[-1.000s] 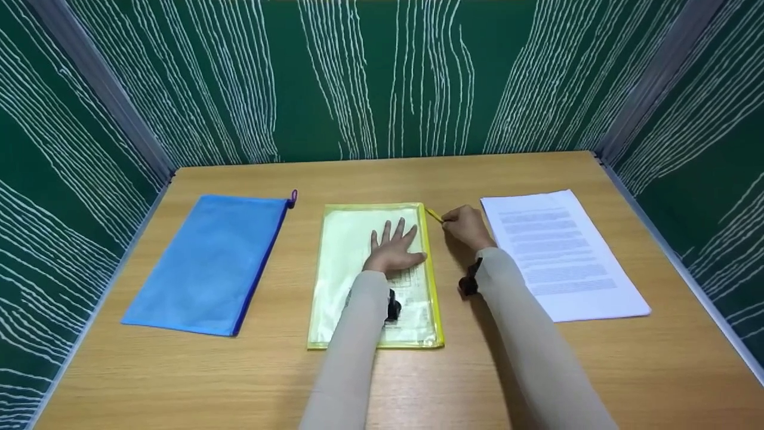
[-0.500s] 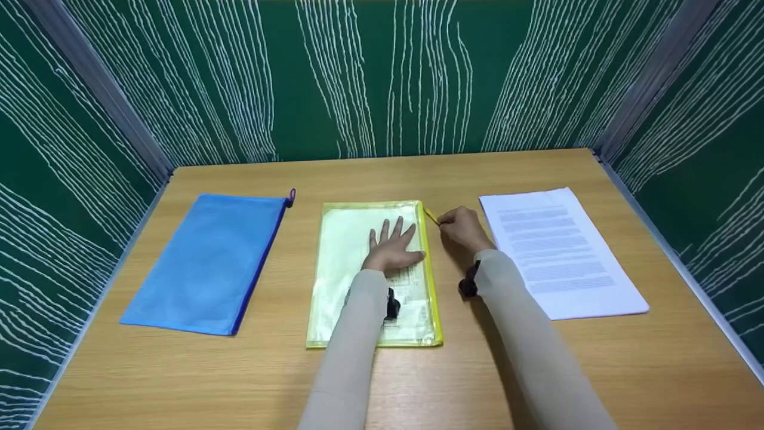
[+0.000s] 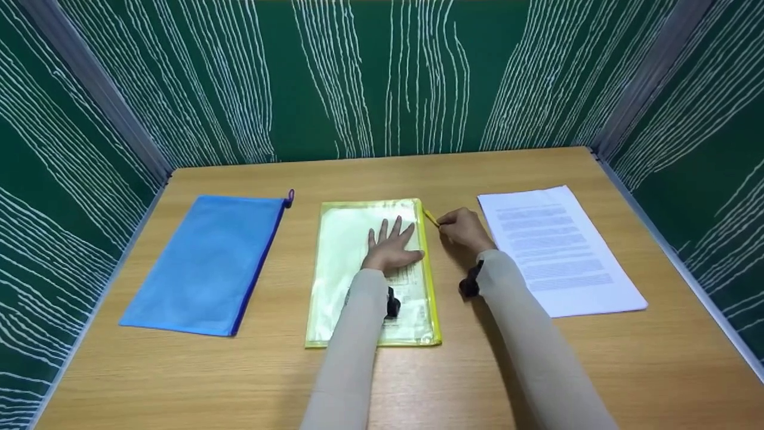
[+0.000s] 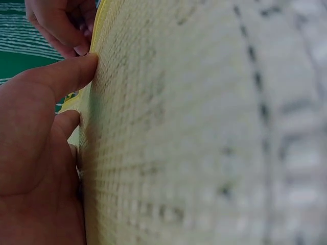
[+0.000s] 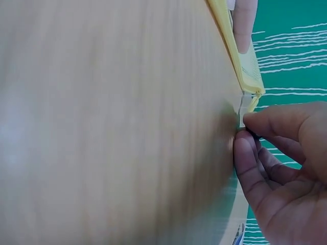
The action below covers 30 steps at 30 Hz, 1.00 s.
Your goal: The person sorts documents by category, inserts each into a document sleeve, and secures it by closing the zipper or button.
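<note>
Head view: a yellow-edged pouch [image 3: 343, 239] is laid flat at mid-table [image 3: 262, 382], with print faintly seen through its cover. Its upper part is pressed by the left hand [image 3: 392, 251], fingers straight and spread, nothing gripped. Off its far right corner, a yellow pull [image 3: 431, 217] is pinched by the right hand [image 3: 465, 229]. Little has changed over the last second: the left hand is kept in place; the right has been shifted slightly nearer the person, and the pull is slanted more steeply. The work is judged to be held up at the corner, no run along the edge having been made. A blue pouch [image 3: 203, 263] is set to the left, printed sheets [image 3: 555, 251] to the right.

Left wrist view: woven cover seen close, print blurred; the thumb [image 4: 74, 74] is rested at its edge.

Right wrist view: thumb and forefinger are closed together just beyond the corner, a small dark bit [image 5: 252, 133] caught between; whether it belongs to the pull cannot be told.
</note>
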Each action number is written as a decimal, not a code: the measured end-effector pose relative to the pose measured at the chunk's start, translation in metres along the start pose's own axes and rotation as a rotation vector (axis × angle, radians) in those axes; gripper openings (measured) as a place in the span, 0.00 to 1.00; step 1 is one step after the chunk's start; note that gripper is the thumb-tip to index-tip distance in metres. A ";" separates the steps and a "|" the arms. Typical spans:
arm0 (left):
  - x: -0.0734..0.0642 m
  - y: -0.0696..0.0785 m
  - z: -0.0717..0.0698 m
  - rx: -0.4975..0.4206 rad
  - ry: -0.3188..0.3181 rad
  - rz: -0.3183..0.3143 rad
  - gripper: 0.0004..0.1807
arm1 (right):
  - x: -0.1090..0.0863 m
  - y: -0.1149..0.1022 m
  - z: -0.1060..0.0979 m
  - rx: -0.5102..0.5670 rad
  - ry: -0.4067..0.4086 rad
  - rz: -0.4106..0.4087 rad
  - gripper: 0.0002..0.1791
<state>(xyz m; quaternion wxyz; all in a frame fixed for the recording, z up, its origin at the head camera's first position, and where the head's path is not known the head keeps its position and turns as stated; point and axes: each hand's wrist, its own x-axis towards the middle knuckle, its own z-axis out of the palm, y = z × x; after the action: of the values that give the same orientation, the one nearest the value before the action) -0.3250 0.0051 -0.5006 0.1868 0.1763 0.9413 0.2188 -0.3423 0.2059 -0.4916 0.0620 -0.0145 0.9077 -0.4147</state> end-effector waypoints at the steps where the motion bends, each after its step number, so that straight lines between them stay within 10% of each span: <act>1: 0.000 0.000 0.000 -0.001 0.000 -0.003 0.42 | -0.001 0.000 0.000 -0.003 -0.003 -0.002 0.16; 14: 0.000 0.003 0.001 0.017 0.008 -0.018 0.42 | -0.004 0.000 0.003 -0.142 0.012 -0.124 0.15; 30: 0.000 0.004 0.000 -0.003 0.029 -0.035 0.42 | -0.009 0.001 0.002 -0.102 -0.012 -0.075 0.14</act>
<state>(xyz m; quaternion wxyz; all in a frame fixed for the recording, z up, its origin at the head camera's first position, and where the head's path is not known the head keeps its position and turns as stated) -0.3242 0.0087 -0.4986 0.1771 0.1563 0.9465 0.2197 -0.3331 0.2056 -0.4928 0.0511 -0.0544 0.9262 -0.3697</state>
